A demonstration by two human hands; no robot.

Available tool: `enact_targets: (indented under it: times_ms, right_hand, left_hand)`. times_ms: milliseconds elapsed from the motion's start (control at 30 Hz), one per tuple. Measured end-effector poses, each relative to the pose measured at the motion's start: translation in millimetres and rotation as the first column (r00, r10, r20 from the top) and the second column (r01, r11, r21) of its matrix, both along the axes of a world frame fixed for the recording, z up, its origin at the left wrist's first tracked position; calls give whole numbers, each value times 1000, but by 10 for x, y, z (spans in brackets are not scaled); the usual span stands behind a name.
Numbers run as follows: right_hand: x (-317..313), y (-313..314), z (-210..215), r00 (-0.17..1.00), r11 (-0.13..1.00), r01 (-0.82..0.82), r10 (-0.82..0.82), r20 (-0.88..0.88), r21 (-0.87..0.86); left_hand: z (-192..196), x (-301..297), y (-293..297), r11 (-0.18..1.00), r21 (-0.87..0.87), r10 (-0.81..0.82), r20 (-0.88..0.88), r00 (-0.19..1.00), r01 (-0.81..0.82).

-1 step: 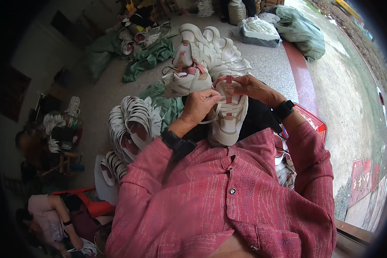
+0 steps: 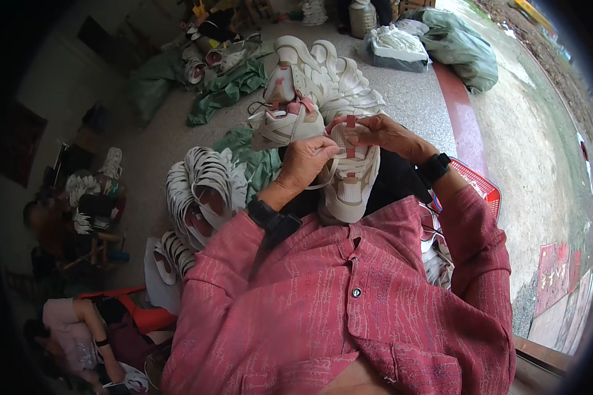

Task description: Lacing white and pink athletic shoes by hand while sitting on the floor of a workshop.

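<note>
Hardly any movement can be made out since the earlier frame; both hands are seen in the same places, with the beige sneaker [image 2: 350,191] held between them, just in front of the pink patterned shirt [image 2: 349,296], its toe turned toward the wearer and its pink tongue tab raised at the far end. By the left hand [image 2: 301,166], thumb and forefinger brought together, the sneaker is pinched along its left lacing edge; whether a lace is caught there too cannot be told. By the right hand [image 2: 396,139], fingers curled in tight, the top of the tongue is gripped beside the tab; dark bands are worn on both wrists.

Just beyond, a second sneaker [image 2: 288,128] with pink lining is propped beside a pile of off-white shoes [image 2: 342,79]; over on the left, a curved stack of white shoe uppers [image 2: 194,181] is set near crumpled green sacking [image 2: 263,168]; off to the right, a red plastic basket [image 2: 497,205] is partly hidden by the forearm. Down in the lower left corner, a white shoe [image 2: 136,380] is being handled by a co-worker [image 2: 72,329].
</note>
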State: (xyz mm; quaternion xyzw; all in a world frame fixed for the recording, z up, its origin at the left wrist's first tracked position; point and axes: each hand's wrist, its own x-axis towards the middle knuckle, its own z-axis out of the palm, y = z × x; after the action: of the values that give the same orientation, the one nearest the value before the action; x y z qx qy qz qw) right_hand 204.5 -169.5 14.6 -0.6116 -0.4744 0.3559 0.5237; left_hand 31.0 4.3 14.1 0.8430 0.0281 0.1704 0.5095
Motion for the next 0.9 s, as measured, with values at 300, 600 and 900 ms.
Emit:
enact_targets:
  times_ms: [300, 600, 900]
  right_hand:
    - [-74, -50, 108, 980, 999, -32, 28, -195, -17]
    - [-46, -15, 82, 990, 999, -47, 44, -134, -18]
    - [-63, -186, 318, 951, 993, -39, 70, 302, -107]
  left_hand:
    - [24, 90, -30, 968, 241, -80, 45, 996, 67]
    - [-160, 178, -110, 965, -258, -61, -27, 998, 52]
    - [140, 97, -135, 913, 401, -133, 136, 982, 69]
